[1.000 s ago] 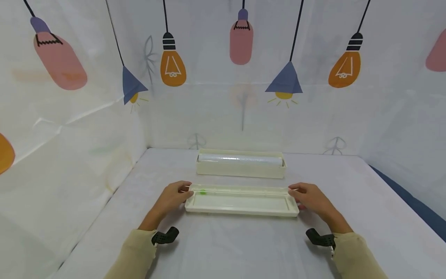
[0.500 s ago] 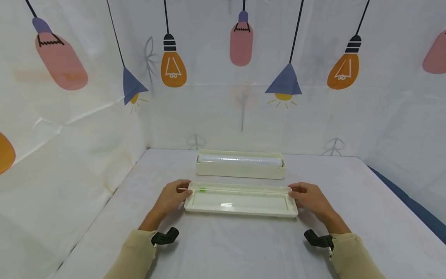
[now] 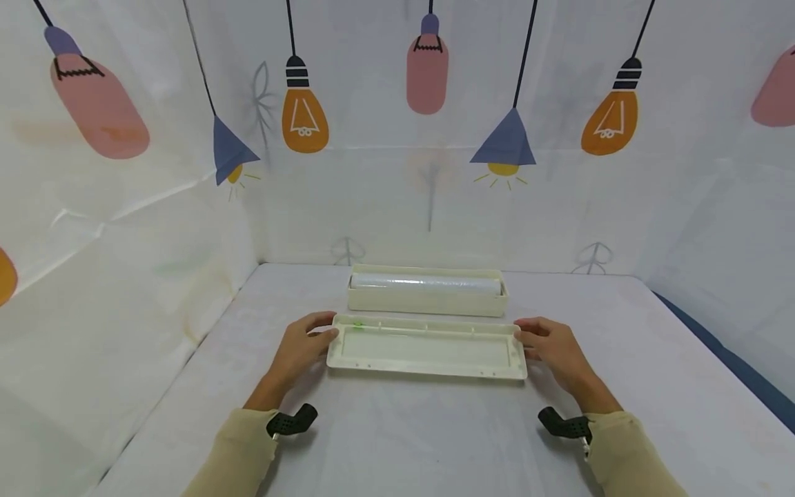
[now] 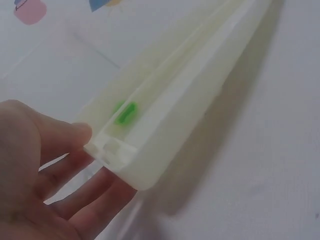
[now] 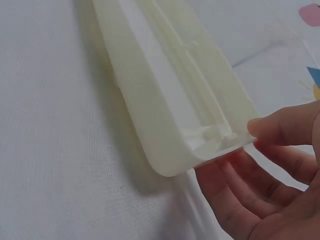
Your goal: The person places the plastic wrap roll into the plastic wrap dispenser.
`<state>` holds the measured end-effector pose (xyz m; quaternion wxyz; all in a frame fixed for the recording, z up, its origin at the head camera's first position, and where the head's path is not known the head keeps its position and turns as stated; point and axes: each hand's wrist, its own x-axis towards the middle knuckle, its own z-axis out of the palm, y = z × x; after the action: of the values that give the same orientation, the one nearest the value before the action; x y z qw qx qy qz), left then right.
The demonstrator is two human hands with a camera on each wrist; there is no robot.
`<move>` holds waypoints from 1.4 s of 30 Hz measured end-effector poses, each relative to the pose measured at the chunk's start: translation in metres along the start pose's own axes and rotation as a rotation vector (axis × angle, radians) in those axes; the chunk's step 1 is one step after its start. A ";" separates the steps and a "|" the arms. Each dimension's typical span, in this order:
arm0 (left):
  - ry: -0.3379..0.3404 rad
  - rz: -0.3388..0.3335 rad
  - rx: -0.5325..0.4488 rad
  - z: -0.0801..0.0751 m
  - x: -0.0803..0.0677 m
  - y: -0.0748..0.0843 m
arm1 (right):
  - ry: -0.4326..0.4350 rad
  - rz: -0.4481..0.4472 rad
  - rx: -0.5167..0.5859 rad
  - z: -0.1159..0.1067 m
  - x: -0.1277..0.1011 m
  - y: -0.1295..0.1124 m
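A long cream plastic lid (image 3: 426,348) with a small green slider (image 3: 357,324) is held by its two short ends, just above the white table (image 3: 404,442). My left hand (image 3: 323,331) pinches the left end, thumb on top and fingers beneath. My right hand (image 3: 524,335) pinches the right end the same way. In the left wrist view the left hand (image 4: 87,160) holds the lid (image 4: 185,100) near the green slider (image 4: 125,112). In the right wrist view the right hand (image 5: 232,152) grips the lid (image 5: 165,95), which is tilted with its shadow below.
A cream box (image 3: 427,301) holding a roll of clear film (image 3: 425,282) lies just behind the lid. White sheets printed with lamps close in the back and left sides. The table's right edge (image 3: 702,331) drops to a dark blue floor.
The lid has risen and shifted a little away from me toward the box, its near edge tipped up. Both hands kept their hold on its ends.
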<state>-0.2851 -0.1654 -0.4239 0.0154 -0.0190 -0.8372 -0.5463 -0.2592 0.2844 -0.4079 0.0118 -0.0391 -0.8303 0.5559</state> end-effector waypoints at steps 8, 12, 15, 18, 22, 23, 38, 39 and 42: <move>-0.021 -0.094 -0.093 -0.002 0.000 0.005 | 0.050 -0.041 0.016 0.001 -0.001 -0.004; -0.043 -0.135 -0.100 -0.002 0.000 0.007 | 0.078 -0.077 0.046 0.000 -0.001 -0.003; -0.056 -0.139 -0.126 -0.002 0.001 0.008 | 0.092 -0.099 0.071 0.000 -0.001 -0.003; -0.067 -0.136 -0.158 -0.001 0.001 0.009 | 0.110 -0.097 0.106 -0.001 -0.001 -0.004; -0.088 -0.136 -0.209 -0.001 0.001 0.009 | 0.134 -0.068 0.150 -0.002 -0.001 -0.005; -0.090 -0.136 -0.216 0.000 0.001 0.010 | 0.138 -0.059 0.163 -0.002 -0.001 -0.005; -0.088 -0.071 -0.312 0.003 0.000 0.011 | 0.110 0.012 0.263 -0.004 0.000 -0.004; -0.082 -0.072 -0.317 0.003 0.000 0.012 | 0.102 0.009 0.274 -0.004 0.001 -0.004; -0.078 -0.051 -0.328 0.005 -0.001 0.014 | 0.081 0.005 0.289 -0.005 0.001 -0.002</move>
<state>-0.2836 -0.1552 -0.4127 -0.0346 -0.0212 -0.7370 -0.6747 -0.2605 0.2883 -0.4039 0.0496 -0.0613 -0.7402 0.6678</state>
